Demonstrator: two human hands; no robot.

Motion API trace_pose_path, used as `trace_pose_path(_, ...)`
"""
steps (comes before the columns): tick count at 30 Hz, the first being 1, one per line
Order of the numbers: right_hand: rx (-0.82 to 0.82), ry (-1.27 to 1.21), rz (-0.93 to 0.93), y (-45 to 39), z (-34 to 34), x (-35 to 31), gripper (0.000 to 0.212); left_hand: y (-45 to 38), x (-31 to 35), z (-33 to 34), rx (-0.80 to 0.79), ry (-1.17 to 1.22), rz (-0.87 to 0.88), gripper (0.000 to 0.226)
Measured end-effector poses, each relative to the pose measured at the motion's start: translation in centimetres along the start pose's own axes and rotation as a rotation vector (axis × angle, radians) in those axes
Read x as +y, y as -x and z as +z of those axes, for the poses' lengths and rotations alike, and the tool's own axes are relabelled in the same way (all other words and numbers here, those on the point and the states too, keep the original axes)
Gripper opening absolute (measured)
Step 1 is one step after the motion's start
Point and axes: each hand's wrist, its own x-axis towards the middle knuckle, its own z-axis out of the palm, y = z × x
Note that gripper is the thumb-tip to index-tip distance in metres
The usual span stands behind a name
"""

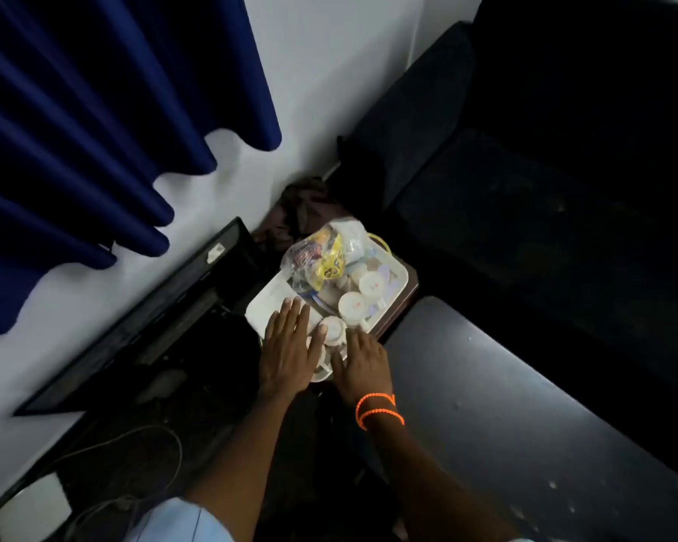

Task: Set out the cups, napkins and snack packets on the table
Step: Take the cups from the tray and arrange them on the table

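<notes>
A white tray (398,276) sits low in the corner by the wall. On it stand white cups (370,285), a clear bag of snack packets (323,254) with a yellow packet inside, and a white stack of napkins (271,297). My left hand (290,350) hovers flat over the tray's near left part, fingers spread, holding nothing. My right hand (363,367), with orange bead bracelets at the wrist, rests at the tray's near edge beside a cup (333,330); its fingertips are partly hidden and the picture is blurred.
A dark grey table (525,416) lies to the right. Behind it stands a dark sofa (525,150). A black flat screen (141,322) leans on the white wall at left, under a blue curtain (94,111). Cables (134,463) trail on the floor.
</notes>
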Motion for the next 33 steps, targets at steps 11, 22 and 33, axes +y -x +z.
trace_pose_path(11,-0.067,-0.209,0.236,-1.3,8.6,-2.5,0.043,-2.1,-5.4,6.6,-0.25,0.366,-0.423,0.079)
trace_pose_path(22,0.067,-1.034,0.67,-0.9,5.9,-1.7,0.04,-0.7,-3.2,5.8,-0.007,1.007,-0.775,0.032)
trace_pose_path(33,0.032,-1.172,0.622,4.5,2.1,14.1,0.06,0.0,7.9,10.8,-0.711,1.2,-0.486,0.051)
